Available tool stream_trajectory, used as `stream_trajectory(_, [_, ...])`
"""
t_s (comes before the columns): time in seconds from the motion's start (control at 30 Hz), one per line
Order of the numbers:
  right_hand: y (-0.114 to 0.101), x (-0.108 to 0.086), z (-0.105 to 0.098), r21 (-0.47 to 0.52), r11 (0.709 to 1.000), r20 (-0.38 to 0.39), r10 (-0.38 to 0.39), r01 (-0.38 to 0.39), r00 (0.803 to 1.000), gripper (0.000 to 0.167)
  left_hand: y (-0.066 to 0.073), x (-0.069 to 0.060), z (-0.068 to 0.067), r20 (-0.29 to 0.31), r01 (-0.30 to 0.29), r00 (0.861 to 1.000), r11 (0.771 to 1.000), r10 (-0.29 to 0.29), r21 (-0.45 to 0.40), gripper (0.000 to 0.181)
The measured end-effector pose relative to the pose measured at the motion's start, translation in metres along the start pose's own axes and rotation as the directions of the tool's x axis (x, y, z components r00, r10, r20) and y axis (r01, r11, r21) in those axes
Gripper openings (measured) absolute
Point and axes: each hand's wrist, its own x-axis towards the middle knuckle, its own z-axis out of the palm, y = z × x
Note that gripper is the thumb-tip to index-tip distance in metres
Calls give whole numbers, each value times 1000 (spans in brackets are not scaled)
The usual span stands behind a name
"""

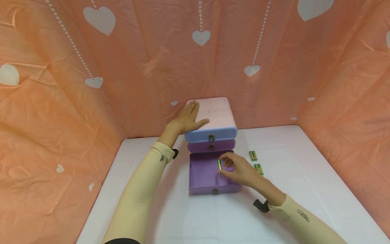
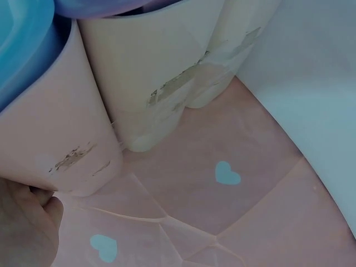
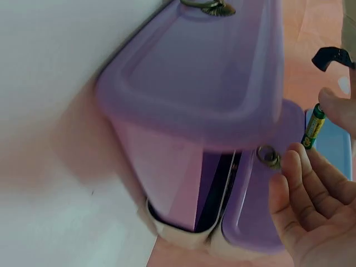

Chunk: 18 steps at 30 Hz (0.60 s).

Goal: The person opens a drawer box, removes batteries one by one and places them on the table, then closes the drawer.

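My left hand (image 1: 187, 120) rests with straight fingers on the pale pink top of a small drawer cabinet (image 1: 217, 113). In the left wrist view, part of that hand (image 2: 28, 225) shows against the cabinet's scuffed side (image 2: 83, 150). The cabinet's lowest drawer, a purple one (image 1: 201, 190), is pulled far out. Over it, my right hand (image 1: 240, 169) pinches a green and gold battery (image 1: 219, 164) end to end between thumb and fingertips. The right wrist view shows this battery (image 3: 314, 126) close up, the other fingers curving below it.
Two pairs of green and gold batteries, one pair (image 1: 253, 155) farther back and another (image 1: 258, 169) nearer, lie right of the drawer on the white table (image 1: 146, 217). A blue top drawer (image 1: 198, 136) and purple middle drawer (image 1: 199, 146) sit above. Behind hangs an orange heart-patterned cloth (image 1: 170, 67).
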Motion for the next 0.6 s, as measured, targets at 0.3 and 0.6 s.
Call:
stream_trajectory(0.3, [13, -14, -15, -11, 1000, 22, -21, 21, 1000, 41, -2, 1, 0, 4, 0, 1000, 1000, 0, 6, 105])
stream_trajectory(0.6, [31, -30, -28, -15, 999, 37, -32, 32, 999, 40, -1, 1, -1, 16, 2, 1000, 1000, -2, -4, 105])
